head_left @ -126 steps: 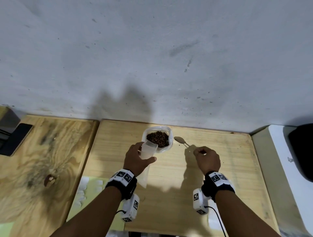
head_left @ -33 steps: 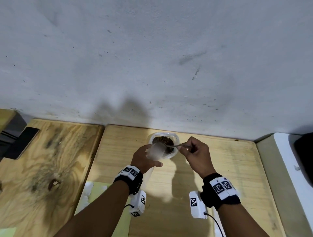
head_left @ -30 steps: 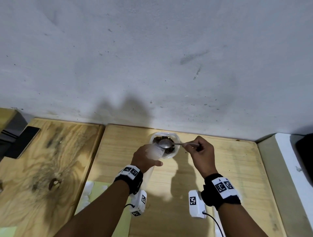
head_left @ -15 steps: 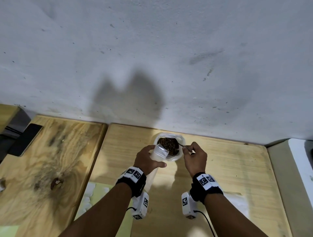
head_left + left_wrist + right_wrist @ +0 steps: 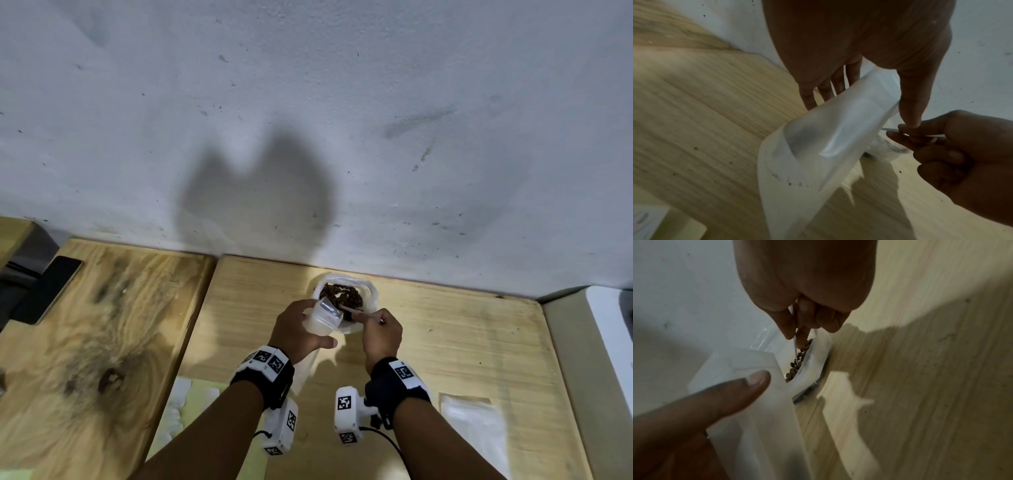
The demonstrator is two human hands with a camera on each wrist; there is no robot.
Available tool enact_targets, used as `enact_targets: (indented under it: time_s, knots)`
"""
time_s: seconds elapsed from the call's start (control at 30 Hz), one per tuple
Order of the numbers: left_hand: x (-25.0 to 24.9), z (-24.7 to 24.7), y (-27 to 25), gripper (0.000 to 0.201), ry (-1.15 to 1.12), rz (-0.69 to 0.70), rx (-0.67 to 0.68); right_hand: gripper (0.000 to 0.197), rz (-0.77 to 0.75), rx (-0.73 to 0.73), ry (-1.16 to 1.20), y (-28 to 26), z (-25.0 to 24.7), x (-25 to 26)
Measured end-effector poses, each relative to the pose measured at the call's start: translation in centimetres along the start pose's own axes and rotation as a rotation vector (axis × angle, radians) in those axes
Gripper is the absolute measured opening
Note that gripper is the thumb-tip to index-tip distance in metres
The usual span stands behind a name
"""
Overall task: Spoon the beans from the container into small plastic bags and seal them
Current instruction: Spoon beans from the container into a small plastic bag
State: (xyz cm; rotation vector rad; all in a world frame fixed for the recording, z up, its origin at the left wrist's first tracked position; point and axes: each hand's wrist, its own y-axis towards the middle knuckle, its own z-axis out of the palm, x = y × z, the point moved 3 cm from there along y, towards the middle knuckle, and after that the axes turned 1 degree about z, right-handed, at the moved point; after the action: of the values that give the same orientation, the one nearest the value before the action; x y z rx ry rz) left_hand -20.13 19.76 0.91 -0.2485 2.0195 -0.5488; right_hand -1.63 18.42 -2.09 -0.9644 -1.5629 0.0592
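Sitting just ahead of both hands: container [image 5: 371,297] w/ beans [image 5: 342,295] in it. Hanging under left hand [image 5: 297,331]: bag [image 5: 818,146]. Poking fwd from right hand [image 5: 380,337] into container: spoon [image 5: 795,352].

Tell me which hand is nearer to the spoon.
Right. The right hand pinches the spoon by its handle beside the container of beans. The left hand holds the plastic bag just to the spoon's left and grips no part of it.
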Motion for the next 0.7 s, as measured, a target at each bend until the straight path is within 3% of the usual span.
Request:
enact_targets:
  time_s: [0.37, 0.5, 0.7]
  knots:
    - [0.1, -0.8, -0.5, 0.09, -0.027, 0.013, 0.005, 0.044, 0.018, -0.009, 0.144, 0.6, -3.2, 0.9]
    - [0.2, -0.9, -0.7, 0.092, -0.027, 0.03, -0.009, 0.033, -0.026, -0.012, 0.175, 0.3, -5.2, 1.9]
    - [0.3, -0.7, -1.4, 0.091, -0.027, 0.043, -0.022, 0.035, -0.108, 0.091, 0.26, -1.3, -7.1, 4.4]
